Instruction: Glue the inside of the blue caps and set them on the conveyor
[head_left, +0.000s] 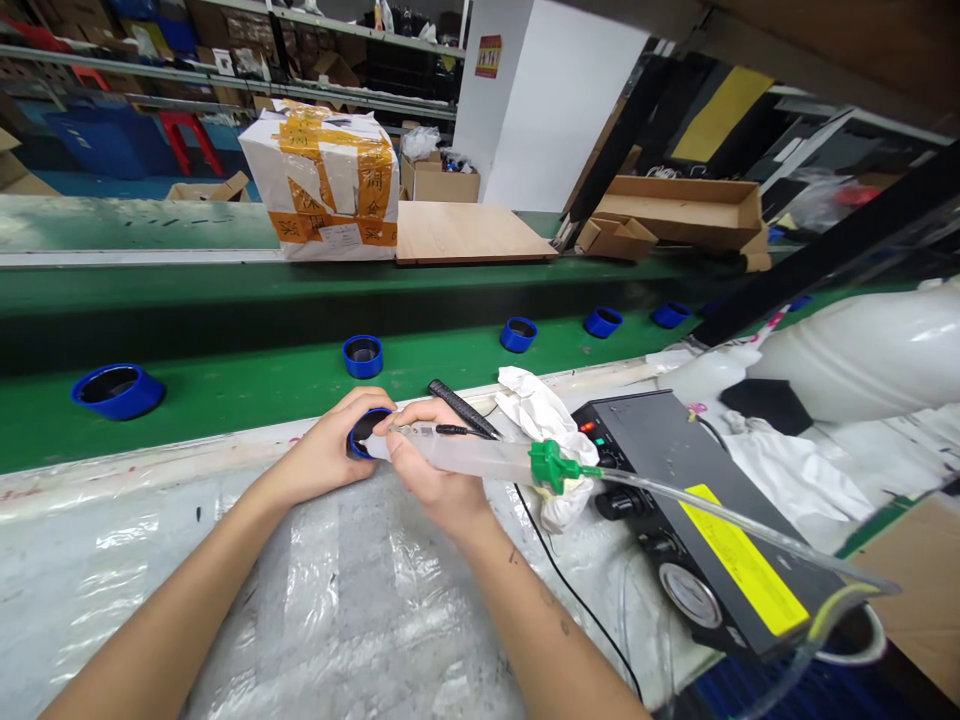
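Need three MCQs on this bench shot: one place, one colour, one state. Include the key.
1. Where is the black dispenser control box?
A. Right of the hands
B. On the green conveyor belt
C. Left of the left hand

2. What colour is the fitting on the clear syringe barrel?
A. Blue
B. Green
C. Yellow

3. What state is the left hand in?
A. Flat and empty
B. Holding a blue ring
C. Gripping the barrel

1: A, the box sits to the right, past the right hand.
2: B, the green fitting shows clearly on the barrel.
3: B, the ring sits in the left hand's fingers, while the right hand holds the barrel.
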